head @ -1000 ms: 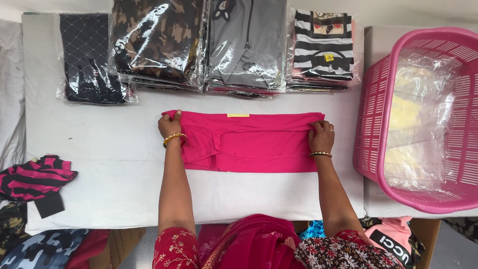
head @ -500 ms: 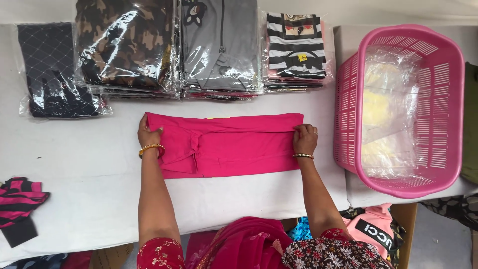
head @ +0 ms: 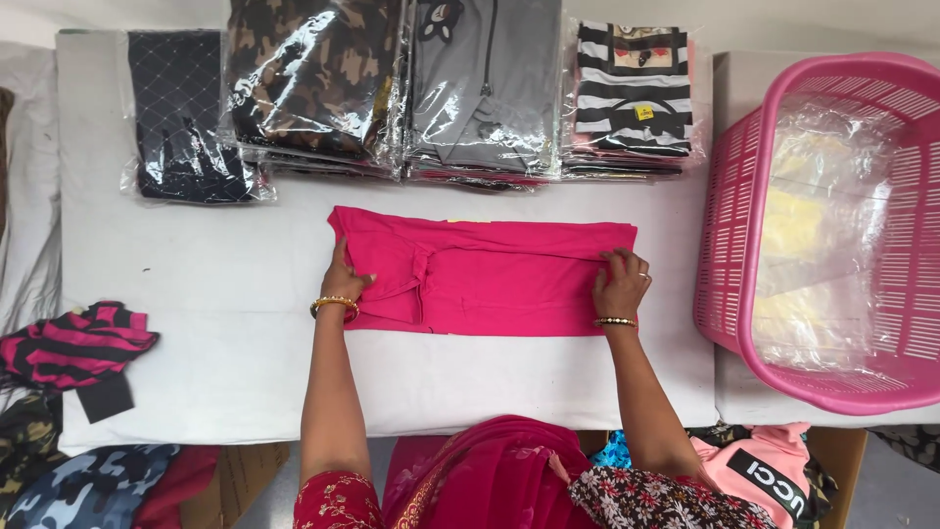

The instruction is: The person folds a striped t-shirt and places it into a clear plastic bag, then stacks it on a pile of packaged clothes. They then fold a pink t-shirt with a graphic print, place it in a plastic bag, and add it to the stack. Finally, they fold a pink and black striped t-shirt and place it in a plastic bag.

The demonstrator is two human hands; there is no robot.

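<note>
Both hands rest flat on a folded pink garment [head: 490, 279]: the left hand [head: 345, 279] lies open with fingers spread on its left end, and the right hand [head: 620, 282] presses its right end, fingertips curled onto the top edge, gripping nothing. Beneath the hands stretches the white table [head: 196, 362], with the garment lying between them at its middle. To the right of the right hand stands a pink slatted laundry basket [head: 725, 245] holding clear plastic bags [head: 832, 235]. Beyond the hands, along the far edge, sit bagged garments: a camouflage stack [head: 308, 83], a grey stack [head: 485, 88], a black quilted-pattern pack [head: 186, 118] and a black-and-white striped stack [head: 632, 93]. Left of the left hand, at the table's edge, lies a pink-and-black striped garment [head: 73, 343]. A gold bangle [head: 335, 304] circles the left wrist, and a beaded bangle [head: 615, 321] the right.
</note>
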